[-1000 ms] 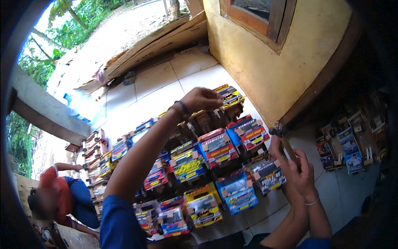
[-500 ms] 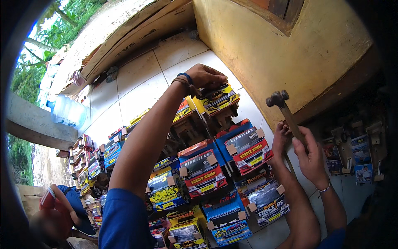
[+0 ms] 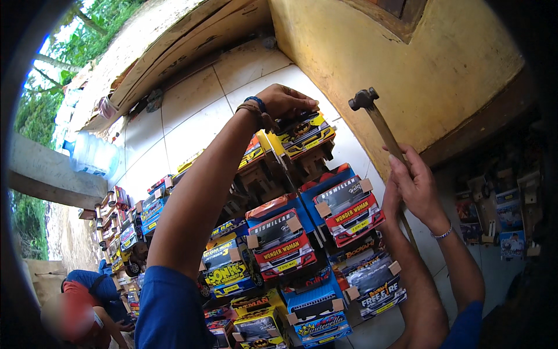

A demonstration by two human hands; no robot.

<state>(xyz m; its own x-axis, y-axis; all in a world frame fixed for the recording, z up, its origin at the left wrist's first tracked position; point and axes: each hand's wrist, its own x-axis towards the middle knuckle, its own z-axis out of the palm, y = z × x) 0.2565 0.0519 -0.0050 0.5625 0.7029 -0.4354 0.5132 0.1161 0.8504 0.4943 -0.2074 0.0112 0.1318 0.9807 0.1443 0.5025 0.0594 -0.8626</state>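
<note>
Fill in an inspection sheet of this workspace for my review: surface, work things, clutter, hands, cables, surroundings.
Surface: pale floor tiles, brownish marks toward the far end.
Work things: hammer; yellow toy truck; other toy trucks stand close together.
Clutter: clear plastic jug, far left.
Hands: left hand at the yellow toy truck's upper edge, grip unclear; right hand grips the hammer's handle.
Cables: nothing seen.
Surroundings: yellow wall, smudged; person in red shirt, lower left.

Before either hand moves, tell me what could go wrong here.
The hammer, held up in the right hand, could strike the left hand, which is at the top of the yellow toy truck. A stray swing might also knock the red-fronted toy trucks, which stand close together nearby.
</note>
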